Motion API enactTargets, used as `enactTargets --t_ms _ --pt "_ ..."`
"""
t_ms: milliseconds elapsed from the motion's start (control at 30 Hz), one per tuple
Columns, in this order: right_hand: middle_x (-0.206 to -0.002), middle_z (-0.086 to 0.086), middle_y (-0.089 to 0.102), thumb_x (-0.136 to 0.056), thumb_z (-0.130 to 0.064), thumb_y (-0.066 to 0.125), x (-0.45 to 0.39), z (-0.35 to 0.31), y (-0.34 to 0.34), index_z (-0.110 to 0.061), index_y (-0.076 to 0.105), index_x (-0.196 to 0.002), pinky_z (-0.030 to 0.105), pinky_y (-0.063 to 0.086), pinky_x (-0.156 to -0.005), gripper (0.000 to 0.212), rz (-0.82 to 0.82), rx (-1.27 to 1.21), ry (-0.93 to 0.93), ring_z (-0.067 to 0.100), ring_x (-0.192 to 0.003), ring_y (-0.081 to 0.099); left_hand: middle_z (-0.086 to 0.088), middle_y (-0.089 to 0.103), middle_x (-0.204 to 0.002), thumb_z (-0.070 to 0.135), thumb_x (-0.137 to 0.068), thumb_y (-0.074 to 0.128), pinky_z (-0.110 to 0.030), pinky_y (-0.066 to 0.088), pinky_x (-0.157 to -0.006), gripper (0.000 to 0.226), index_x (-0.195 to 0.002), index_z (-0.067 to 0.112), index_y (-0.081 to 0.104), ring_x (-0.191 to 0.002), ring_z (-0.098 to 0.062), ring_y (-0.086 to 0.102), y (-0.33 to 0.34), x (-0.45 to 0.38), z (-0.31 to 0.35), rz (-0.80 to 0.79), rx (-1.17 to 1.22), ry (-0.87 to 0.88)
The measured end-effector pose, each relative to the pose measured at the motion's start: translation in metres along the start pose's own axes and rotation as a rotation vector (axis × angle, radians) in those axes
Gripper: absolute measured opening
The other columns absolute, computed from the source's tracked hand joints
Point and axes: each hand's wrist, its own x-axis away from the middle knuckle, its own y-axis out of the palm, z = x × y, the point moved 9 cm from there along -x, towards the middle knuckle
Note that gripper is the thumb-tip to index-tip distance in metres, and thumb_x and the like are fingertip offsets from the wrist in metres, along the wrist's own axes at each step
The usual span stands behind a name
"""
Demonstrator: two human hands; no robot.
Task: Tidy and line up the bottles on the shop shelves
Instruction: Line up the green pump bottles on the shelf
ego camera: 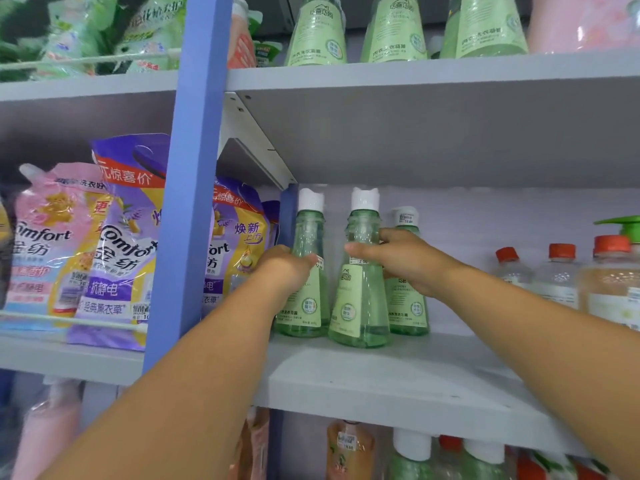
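At centre frame our left hand (287, 265) grips the left bottle (306, 271), our right hand (398, 258) the upright middle bottle (360, 282), standing slightly forward.

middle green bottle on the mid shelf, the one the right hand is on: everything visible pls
The middle green bottle is clear plastic by the look, cone-shaped, holding pale green liquid, with a white flip cap, a light green label and a small price sticker. It stands upright on the grey shelf, slightly ahead of its two green neighbours. The right hand grips its neck, thumb across the front.
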Motion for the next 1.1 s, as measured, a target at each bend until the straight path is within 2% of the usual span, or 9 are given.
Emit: enactTargets --t_ms 133,233,500,633,700,767,833,933,1100 --pt "-0.117 -0.003 0.077 -0.094 -0.028 0.073 0.000 0.000 0.002 -0.021 0.063 -0.130 0.043 0.053 -0.104 0.039 -0.066 -0.088 0.029 0.017 -0.109 0.073 -0.015 0.062 -0.138 0.039 -0.101 0.064 -0.049 0.051 -0.106 0.054 -0.145 0.010 0.052 -0.122 -0.038 0.062 -0.003 -0.002 -0.002 0.019 0.009 -0.021" --pt "-0.116 -0.005 0.076 -0.091 -0.037 0.075 0.003 0.006 0.010 -0.028 0.058 -0.133 0.038 0.059 -0.090 0.046 -0.083 -0.027 0.056 0.014 -0.103 0.075 -0.013 0.064 -0.134 0.041 -0.099 0.065 -0.044 0.051 -0.105 0.056 -0.143 0.009 0.053 -0.120 -0.035 0.062 -0.004 0.002 -0.003 0.025 0.011 -0.021" --pt "-0.103 -0.008 0.076 -0.088 -0.038 0.079 0.006 0.008 0.013 -0.031 0.065 -0.102 0.029 0.058 -0.074 0.021 0.069 0.107 -0.004 0.011 -0.092 0.073 -0.013 0.067 -0.132 0.037 -0.097 0.070 -0.049 0.053 -0.105 0.051 -0.141 0.012 0.058 -0.118 -0.036 0.065 -0.004 0.003 -0.008 0.004 0.063 -0.047" --pt "-0.100 -0.011 0.072 -0.085 -0.042 0.081 0.009 0.005 0.013 -0.033 0.062 -0.099 0.029 0.057 -0.073 0.026 0.133 0.165 -0.010 0.010 -0.089 0.071 -0.012 0.069 -0.128 0.034 -0.098 0.069 -0.049 0.053 -0.104 0.046 -0.138 0.014 0.060 -0.115 -0.035 0.066 -0.006 0.004 -0.011 0.023 0.124 -0.048" --pt "-0.106 -0.008 0.071 -0.083 -0.046 0.082 0.012 0.005 0.010 -0.030 0.061 -0.107 0.035 0.059 -0.082 0.036 0.161 0.191 0.007 0.013 -0.094 0.070 -0.010 0.067 -0.130 0.033 -0.099 0.068 -0.044 0.052 -0.103 0.046 -0.140 0.015 0.058 -0.112 -0.030 0.065 -0.007 0.005 -0.012 0.040 0.161 -0.052" --pt "-0.112 -0.007 0.070 -0.081 -0.051 0.082 0.015 0.009 0.008 -0.028 0.059 -0.117 0.040 0.060 -0.085 0.049 0.136 0.210 0.061 0.015 -0.098 0.070 -0.008 0.062 -0.138 0.034 -0.099 0.068 -0.034 0.046 -0.093 0.051 -0.144 0.015 0.055 -0.105 -0.024 0.056 -0.010 0.006 -0.011 0.064 0.169 -0.049" --pt "-0.111 -0.007 0.073 -0.081 -0.050 0.082 0.021 0.020 0.012 -0.030 0.059 -0.115 0.037 0.062 -0.074 0.046 0.027 0.202 0.168 0.014 -0.095 0.072 -0.009 0.058 -0.142 0.033 -0.099 0.068 -0.033 0.041 -0.085 0.054 -0.147 0.015 0.052 -0.102 -0.025 0.052 -0.011 0.009 -0.009 0.072 0.144 -0.039" --pt "-0.110 -0.006 0.075 -0.083 -0.039 0.084 0.024 0.028 0.016 -0.027 0.062 -0.116 0.036 0.062 -0.071 0.041 -0.049 0.210 0.211 0.014 -0.093 0.074 -0.009 0.060 -0.141 0.031 -0.101 0.067 -0.035 0.048 -0.092 0.052 -0.147 0.015 0.052 -0.115 -0.029 0.060 -0.008 0.007 -0.010 0.062 0.117 -0.013" --pt "-0.113 -0.003 0.074 -0.086 -0.038 0.081 0.023 0.026 0.019 -0.024 0.062 -0.121 0.038 0.061 -0.075 0.042 -0.013 0.195 0.191 0.018 -0.097 0.073 -0.011 0.066 -0.131 0.029 -0.103 0.064 -0.040 0.053 -0.095 0.040 -0.140 0.016 0.056 -0.115 -0.032 0.063 -0.006 0.008 -0.011 0.033 0.124 -0.004"
